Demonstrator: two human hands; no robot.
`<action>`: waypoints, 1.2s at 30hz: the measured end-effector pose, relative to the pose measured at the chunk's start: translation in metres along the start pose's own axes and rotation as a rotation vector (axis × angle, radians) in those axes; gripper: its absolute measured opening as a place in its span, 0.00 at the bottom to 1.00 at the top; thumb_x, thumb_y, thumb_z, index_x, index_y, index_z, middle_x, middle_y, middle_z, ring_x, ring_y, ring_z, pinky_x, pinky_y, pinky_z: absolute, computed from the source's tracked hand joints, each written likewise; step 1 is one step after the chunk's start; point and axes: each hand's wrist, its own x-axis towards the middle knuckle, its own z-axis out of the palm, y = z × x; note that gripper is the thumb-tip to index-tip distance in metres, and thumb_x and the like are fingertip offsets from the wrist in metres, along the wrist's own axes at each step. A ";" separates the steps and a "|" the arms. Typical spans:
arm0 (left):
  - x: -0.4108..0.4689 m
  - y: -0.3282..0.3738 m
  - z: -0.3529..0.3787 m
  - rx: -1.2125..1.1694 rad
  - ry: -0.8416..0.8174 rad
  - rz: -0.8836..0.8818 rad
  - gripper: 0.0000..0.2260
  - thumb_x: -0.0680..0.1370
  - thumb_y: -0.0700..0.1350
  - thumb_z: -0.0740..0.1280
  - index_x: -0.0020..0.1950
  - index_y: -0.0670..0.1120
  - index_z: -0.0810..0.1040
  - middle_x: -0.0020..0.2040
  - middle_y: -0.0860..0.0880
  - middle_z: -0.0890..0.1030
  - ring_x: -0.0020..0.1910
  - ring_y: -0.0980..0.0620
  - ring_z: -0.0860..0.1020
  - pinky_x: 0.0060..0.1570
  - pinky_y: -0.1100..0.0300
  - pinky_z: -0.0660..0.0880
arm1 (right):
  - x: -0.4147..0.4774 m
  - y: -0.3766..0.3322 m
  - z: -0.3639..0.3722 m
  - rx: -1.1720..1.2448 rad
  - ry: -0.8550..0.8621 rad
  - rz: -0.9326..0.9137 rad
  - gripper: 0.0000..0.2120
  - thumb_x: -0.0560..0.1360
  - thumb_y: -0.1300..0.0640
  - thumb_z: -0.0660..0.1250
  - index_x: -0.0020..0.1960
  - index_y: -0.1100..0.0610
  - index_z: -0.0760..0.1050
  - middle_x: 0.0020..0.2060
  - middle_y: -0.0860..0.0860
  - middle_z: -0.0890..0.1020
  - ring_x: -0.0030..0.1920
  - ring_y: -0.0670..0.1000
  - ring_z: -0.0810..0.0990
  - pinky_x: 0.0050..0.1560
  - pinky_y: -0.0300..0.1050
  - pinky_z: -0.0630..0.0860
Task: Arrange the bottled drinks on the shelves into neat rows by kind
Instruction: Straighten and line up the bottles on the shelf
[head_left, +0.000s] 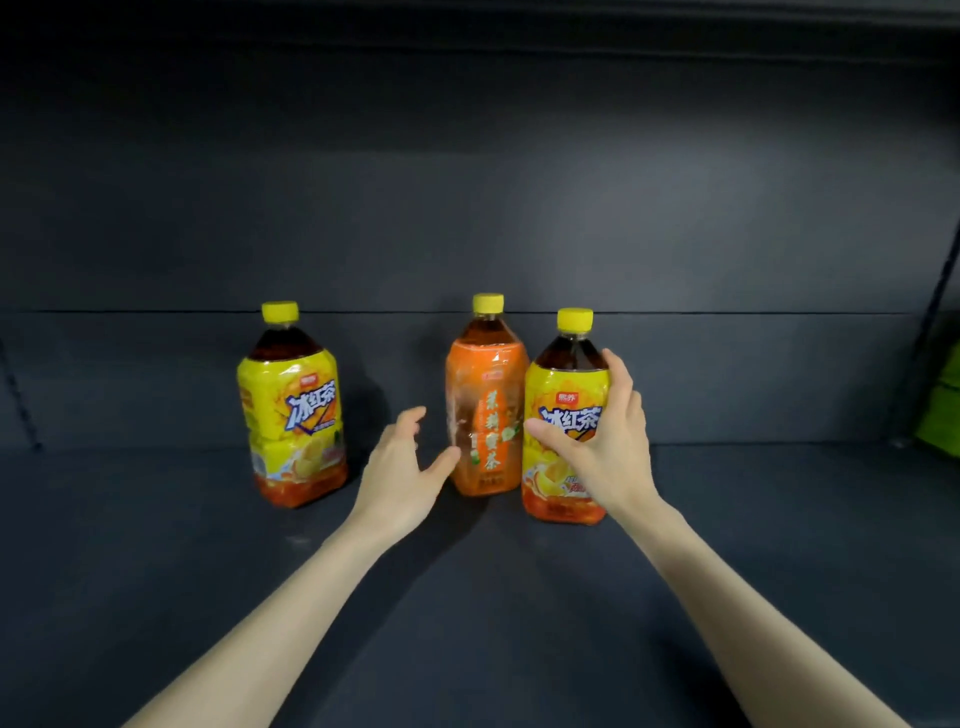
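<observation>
Your right hand (608, 441) grips the yellow bottle (561, 395) just right of the orange bottle (485, 415), your left hand (402, 467) lies open at its left, and the second yellow bottle (291, 405) stands well left, so dragging sideways could topple the orange one.

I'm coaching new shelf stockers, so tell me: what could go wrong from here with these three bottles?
1. The right hand grips the right yellow-label bottle, which stands close beside the orange-label bottle; pulling it out could tip the orange one.
2. The left hand is open at the orange bottle's side with no grip yet; a careless push might topple it.
</observation>
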 end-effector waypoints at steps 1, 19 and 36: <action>-0.004 -0.005 -0.010 -0.002 0.074 0.028 0.27 0.75 0.48 0.69 0.71 0.45 0.64 0.66 0.44 0.71 0.63 0.47 0.73 0.59 0.54 0.72 | -0.005 -0.004 0.003 -0.002 0.008 0.000 0.49 0.63 0.37 0.74 0.75 0.43 0.49 0.64 0.53 0.68 0.66 0.55 0.67 0.63 0.58 0.70; 0.027 -0.074 -0.085 -0.156 0.400 -0.218 0.37 0.69 0.53 0.75 0.70 0.44 0.61 0.65 0.43 0.70 0.64 0.42 0.71 0.59 0.46 0.69 | -0.049 -0.072 0.069 0.119 0.000 0.019 0.52 0.61 0.42 0.79 0.75 0.44 0.50 0.59 0.44 0.63 0.63 0.51 0.70 0.64 0.58 0.72; -0.074 -0.026 -0.103 -0.650 -0.026 -0.153 0.33 0.62 0.63 0.74 0.62 0.55 0.68 0.59 0.53 0.78 0.52 0.58 0.80 0.45 0.63 0.76 | -0.083 -0.081 0.048 0.352 -0.037 0.113 0.42 0.59 0.50 0.82 0.68 0.45 0.65 0.50 0.40 0.80 0.50 0.41 0.81 0.51 0.42 0.79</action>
